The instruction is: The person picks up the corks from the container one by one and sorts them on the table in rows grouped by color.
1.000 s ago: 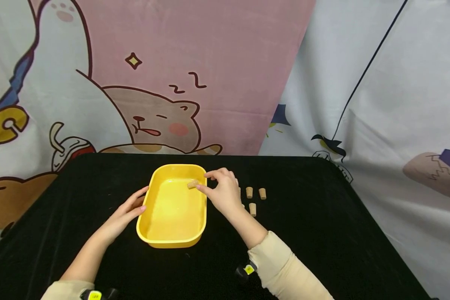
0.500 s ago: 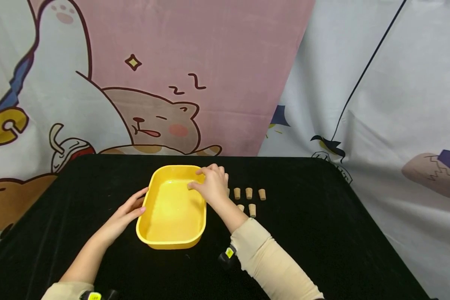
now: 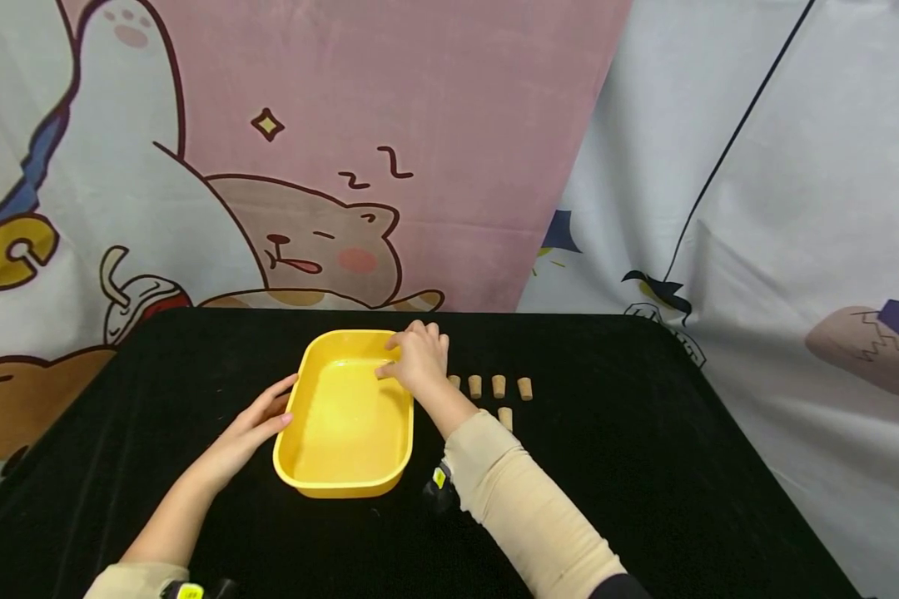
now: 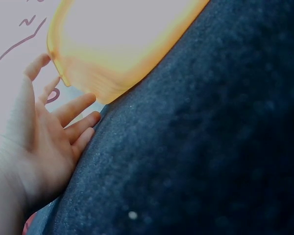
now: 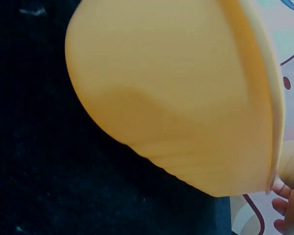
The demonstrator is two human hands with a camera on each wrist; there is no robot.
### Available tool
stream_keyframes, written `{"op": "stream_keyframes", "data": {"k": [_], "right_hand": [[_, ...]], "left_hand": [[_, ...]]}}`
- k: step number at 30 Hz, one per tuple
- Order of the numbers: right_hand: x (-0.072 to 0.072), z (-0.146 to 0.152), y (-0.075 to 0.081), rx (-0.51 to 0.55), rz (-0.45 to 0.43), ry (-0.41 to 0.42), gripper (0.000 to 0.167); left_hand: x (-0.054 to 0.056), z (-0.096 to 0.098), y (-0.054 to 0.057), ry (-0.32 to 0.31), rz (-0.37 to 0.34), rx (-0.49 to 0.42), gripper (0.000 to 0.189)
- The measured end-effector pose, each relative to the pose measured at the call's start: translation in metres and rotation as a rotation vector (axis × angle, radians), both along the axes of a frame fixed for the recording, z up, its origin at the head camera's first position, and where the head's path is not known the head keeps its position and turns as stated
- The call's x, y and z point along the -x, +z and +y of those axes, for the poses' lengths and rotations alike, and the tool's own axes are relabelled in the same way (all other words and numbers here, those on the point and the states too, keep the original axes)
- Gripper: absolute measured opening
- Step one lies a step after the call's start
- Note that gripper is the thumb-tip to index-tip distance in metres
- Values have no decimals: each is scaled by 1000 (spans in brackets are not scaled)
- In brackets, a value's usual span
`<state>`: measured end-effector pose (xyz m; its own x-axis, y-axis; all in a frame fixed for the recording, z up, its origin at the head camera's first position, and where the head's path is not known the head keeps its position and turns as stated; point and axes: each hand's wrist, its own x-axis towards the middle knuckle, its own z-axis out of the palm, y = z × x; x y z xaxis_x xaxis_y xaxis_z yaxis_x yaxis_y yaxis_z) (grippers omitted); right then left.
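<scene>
A deep yellow tray (image 3: pixel 345 416) rests on black cloth in the head view. My left hand (image 3: pixel 250 428) lies along its left side with spread, fairly straight fingers; the left wrist view shows these fingers (image 4: pixel 76 110) by the tray's wall. My right hand (image 3: pixel 423 362) reaches over the upper right rim, thumb and forefinger inside the tray and apart. In the right wrist view, a cropped part of this hand (image 5: pixel 291 196) overlaps the rim's edge. The spot below the thumb is hidden, so I cannot tell whether it pinches a cork.
Several small corks stand on the cloth right of the tray, among them a back-row cork (image 3: pixel 499 386), the rightmost cork (image 3: pixel 524 388) and a nearer cork (image 3: pixel 505 418) partly behind the right sleeve (image 3: pixel 524 499). A printed curtain (image 3: pixel 449 150) hangs behind the table.
The right hand has moved left and farther into the tray. A cork seen by its thumb earlier is now hidden. More back-row corks show; the left hand and tray stay still.
</scene>
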<state>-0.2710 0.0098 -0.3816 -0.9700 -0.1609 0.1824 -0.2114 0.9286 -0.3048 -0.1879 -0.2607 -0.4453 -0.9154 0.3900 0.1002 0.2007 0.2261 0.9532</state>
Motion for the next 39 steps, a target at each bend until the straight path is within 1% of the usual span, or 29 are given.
{"op": "stream_keyframes", "data": {"k": [5,12,16,20,28,35,39], "right_hand": [[7,-1,-2,-65,3,12,42],[10,-7,-2,-139,-17,54,35],[13,-9,-4,-166,-27,72,32],[14,-11,-6,-175,-43,71,29],[14,-15,-10,-198,-80,60,31],[18,-17,-13,-228,-70,57,30],[17,-17,-13,-266,-69,73,27]], "left_hand": [[0,-1,0,0,-6,-3,55],[0,-1,2,3,-8,-1,55],[0,-1,3,4,-3,7,55],[0,1,4,0,7,8,55],[0,1,3,2,-5,5,55],[1,2,3,3,10,13,55],[0,2,1,7,-2,12,55]]}}
